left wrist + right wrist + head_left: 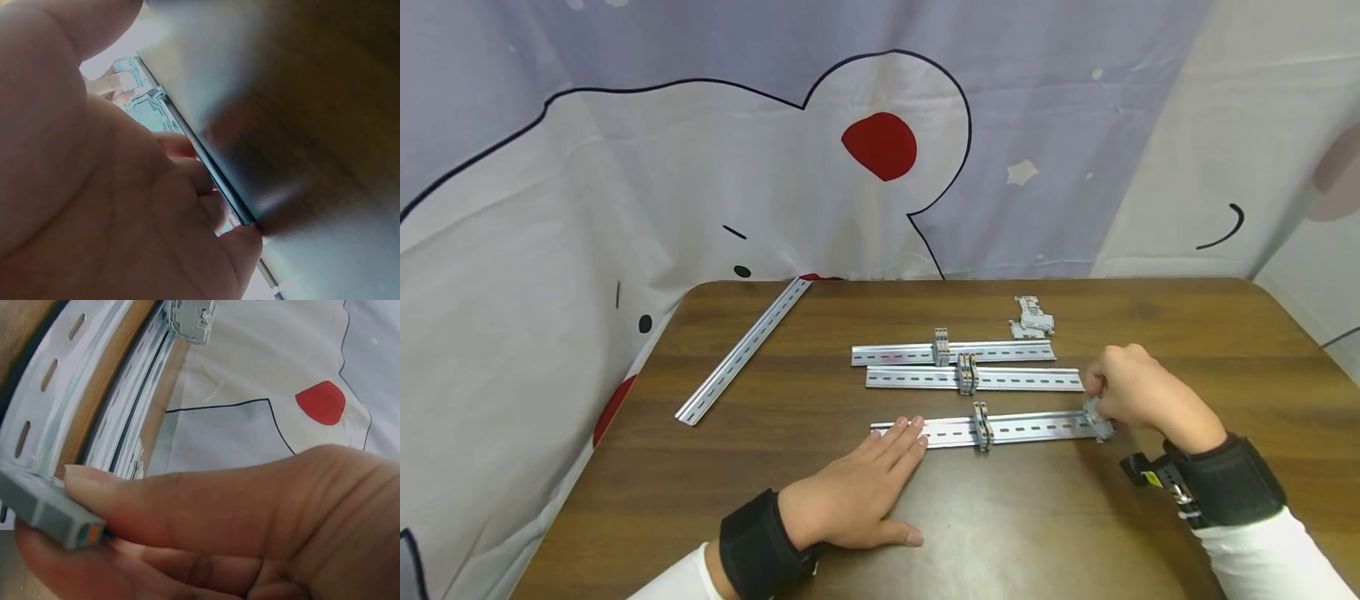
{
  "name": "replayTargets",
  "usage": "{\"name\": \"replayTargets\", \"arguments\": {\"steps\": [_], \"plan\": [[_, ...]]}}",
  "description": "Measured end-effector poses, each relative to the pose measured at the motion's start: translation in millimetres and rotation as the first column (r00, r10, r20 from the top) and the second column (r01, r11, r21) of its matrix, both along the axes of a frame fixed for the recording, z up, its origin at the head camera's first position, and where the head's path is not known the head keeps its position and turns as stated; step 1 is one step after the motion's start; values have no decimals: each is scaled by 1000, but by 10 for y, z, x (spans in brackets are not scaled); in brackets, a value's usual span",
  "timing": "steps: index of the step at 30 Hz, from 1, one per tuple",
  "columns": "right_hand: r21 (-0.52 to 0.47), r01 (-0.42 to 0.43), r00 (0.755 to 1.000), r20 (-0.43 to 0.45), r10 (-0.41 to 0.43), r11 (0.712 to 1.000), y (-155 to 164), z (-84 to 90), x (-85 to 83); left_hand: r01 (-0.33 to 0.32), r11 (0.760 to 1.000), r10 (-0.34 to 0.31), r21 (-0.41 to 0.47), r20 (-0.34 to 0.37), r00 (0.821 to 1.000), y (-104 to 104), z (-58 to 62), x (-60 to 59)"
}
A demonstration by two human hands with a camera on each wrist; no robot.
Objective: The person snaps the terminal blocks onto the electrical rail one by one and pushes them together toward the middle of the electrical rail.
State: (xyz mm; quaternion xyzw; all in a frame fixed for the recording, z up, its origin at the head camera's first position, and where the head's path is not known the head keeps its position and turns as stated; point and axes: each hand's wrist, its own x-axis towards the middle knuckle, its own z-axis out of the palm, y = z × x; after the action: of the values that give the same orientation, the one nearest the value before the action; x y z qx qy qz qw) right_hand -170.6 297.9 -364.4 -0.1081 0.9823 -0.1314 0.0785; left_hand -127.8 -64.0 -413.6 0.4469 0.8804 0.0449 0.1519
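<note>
On the brown table (775, 467) lie three slotted metal rails side by side, each with a grey terminal block clipped on. My left hand (865, 487) lies flat, fingertips pressing the left end of the nearest rail (1037, 427). In the left wrist view the nearest rail (206, 156) runs along the fingers. My right hand (1131, 392) pinches a grey terminal block (1097, 419) at that rail's right end. The right wrist view shows thumb and fingers round the grey terminal block (47, 509), beside the nearest rail (44, 406). Another terminal block (982, 426) sits mid-rail.
Two more rails (951, 353) (1022, 380) lie behind the nearest one. A longer rail (741, 352) lies diagonally at the left. Loose grey terminal blocks (1032, 317) sit at the back right. A printed cloth (700, 183) hangs behind the table.
</note>
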Motion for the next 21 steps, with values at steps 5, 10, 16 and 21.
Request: {"name": "replayTargets", "arguments": {"steps": [5, 10, 16, 21], "plan": [[-9, 0, 1000, -16, 0, 1000, -6, -11, -10, 1, 1000, -1, -3, -10, 1000, -1, 7, -13], [31, -31, 999, -19, 32, 999, -27, -42, -24, -4, 1000, 4, -9, -3, 1000, 9, -12, -1], [5, -40, 998, 43, 39, 999, 43, -46, -21, 8, 1000, -8, -3, -9, 1000, 10, -40, 5], [-118, -109, 977, 167, 128, 987, 224, 21, -44, 10, 1000, -10, 11, -15, 1000, -2, -40, -16]]}}
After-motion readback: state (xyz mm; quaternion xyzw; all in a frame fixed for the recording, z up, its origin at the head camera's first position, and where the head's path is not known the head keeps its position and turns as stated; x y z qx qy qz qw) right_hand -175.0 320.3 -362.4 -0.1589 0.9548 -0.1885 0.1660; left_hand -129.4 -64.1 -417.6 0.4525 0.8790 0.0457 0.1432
